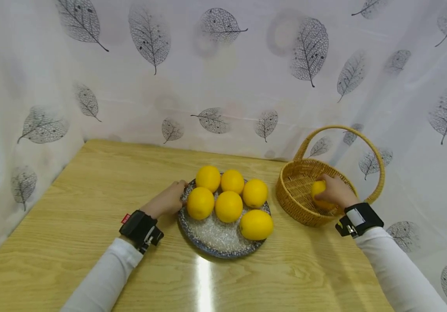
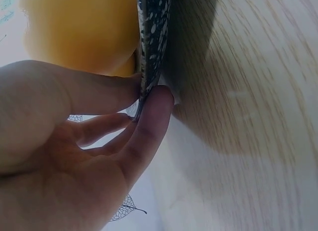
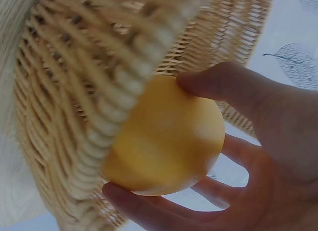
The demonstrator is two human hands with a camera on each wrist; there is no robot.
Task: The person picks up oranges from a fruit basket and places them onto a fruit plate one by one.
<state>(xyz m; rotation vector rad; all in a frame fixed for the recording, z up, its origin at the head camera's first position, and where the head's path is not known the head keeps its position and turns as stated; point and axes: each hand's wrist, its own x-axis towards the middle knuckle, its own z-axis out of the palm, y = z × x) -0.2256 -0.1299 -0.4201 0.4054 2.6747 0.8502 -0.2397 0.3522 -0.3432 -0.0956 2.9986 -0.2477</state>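
Observation:
My left hand [image 1: 171,198] pinches the left rim of a speckled grey plate [image 1: 219,238] with a dark edge. In the left wrist view the thumb lies on the plate's upper side and the fingertips [image 2: 158,99] on its underside. Several yellow-orange oranges [image 1: 229,206] sit on the plate, mostly toward its back, with one [image 1: 256,225] at the front right. My right hand [image 1: 337,190] reaches into a wicker basket [image 1: 299,210] and grips an orange [image 3: 169,136], thumb on one side and fingers round the other. The basket's near rim hides part of this orange.
The basket's tall arched handle [image 1: 379,169] rises beside my right wrist. A wooden table [image 1: 71,242] carries the plate and basket. White curtain [image 1: 223,86] with leaf prints stands along the back and both sides.

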